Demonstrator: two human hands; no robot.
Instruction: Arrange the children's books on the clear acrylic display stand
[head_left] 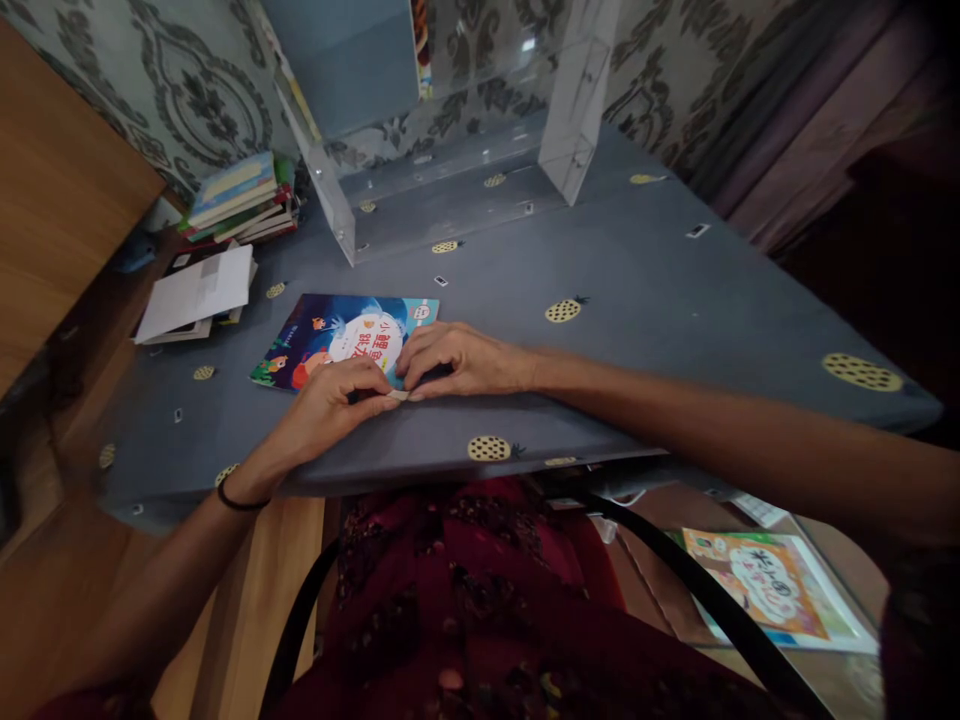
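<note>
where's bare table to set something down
Bare tablecloth spreads between the clear stand and the right forearm, right of the picture book. Crowded: left, with stacked books and white-topped pile; front middle, with left hand and right hand.

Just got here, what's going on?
A person's left hand and right hand meet, fingertips pinching a small pale piece at the near edge of a thin blue illustrated book. Whether the piece belongs to the book is unclear. The book lies cover up on a grey pineapple-patterned tablecloth.
</note>
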